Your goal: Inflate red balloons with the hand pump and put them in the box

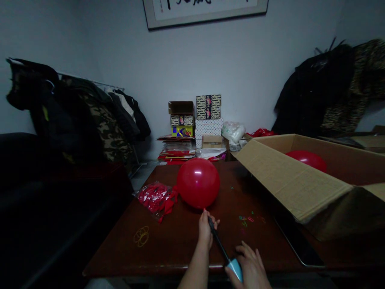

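A round, inflated red balloon [198,183] stands over the middle of the table, its neck pointing toward me. My left hand [206,230] is closed around that neck and the black front end of a hand pump [221,245]. The pump slants down to the right and ends in a light blue handle [235,269]. My right hand [251,267] is at this handle, thumb on one side and fingers loosely spread on the other; the palm contact is hidden. Left of the balloon lies a clear plastic bag of uninflated red balloons [155,196], with some spilling out.
Yellow rubber bands [141,236] lie at the table's left front, small coloured bands [246,219] to the right. A large open cardboard box [296,180] on the right holds another red balloon [309,159]. Beside it lies a dark flat tablet-like device [297,241]. Stacked boxes [208,120] stand behind.
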`<act>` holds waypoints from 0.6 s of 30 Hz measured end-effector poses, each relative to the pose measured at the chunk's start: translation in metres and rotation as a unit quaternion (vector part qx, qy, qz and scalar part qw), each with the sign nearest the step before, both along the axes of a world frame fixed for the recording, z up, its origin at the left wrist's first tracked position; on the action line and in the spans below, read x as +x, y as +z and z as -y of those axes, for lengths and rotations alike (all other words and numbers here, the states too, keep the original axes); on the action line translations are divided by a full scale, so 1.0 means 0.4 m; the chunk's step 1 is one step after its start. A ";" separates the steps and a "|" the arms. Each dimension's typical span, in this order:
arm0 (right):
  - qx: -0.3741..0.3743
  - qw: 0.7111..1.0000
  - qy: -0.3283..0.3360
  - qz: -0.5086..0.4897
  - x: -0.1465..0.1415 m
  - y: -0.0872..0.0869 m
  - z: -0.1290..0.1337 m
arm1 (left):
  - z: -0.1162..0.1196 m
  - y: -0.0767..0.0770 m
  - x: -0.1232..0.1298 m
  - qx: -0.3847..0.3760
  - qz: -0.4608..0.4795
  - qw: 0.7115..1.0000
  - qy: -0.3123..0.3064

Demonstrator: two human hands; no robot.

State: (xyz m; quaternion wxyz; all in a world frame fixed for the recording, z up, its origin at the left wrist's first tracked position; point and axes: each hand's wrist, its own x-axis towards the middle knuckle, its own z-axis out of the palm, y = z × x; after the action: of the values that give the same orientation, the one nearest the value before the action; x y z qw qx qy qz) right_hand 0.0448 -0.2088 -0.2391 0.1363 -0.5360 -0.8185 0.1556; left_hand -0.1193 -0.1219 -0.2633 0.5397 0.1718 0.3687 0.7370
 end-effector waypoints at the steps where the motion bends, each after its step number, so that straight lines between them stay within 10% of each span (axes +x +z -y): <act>1: 0.002 1.000 0.001 -0.007 -0.017 0.014 -0.010 | -0.001 -0.001 0.000 -0.002 0.001 1.000 0.002; 18: 0.039 0.999 -0.013 0.004 -0.116 0.042 -0.060 | -0.005 -0.004 0.001 -0.009 -0.013 0.999 0.028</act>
State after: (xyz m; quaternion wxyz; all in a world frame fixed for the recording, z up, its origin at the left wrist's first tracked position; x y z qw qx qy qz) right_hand -0.0017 -0.1846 -0.2222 0.1561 -0.5417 -0.8172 0.1199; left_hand -0.1191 -0.1198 -0.2648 0.5158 0.1659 0.3871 0.7460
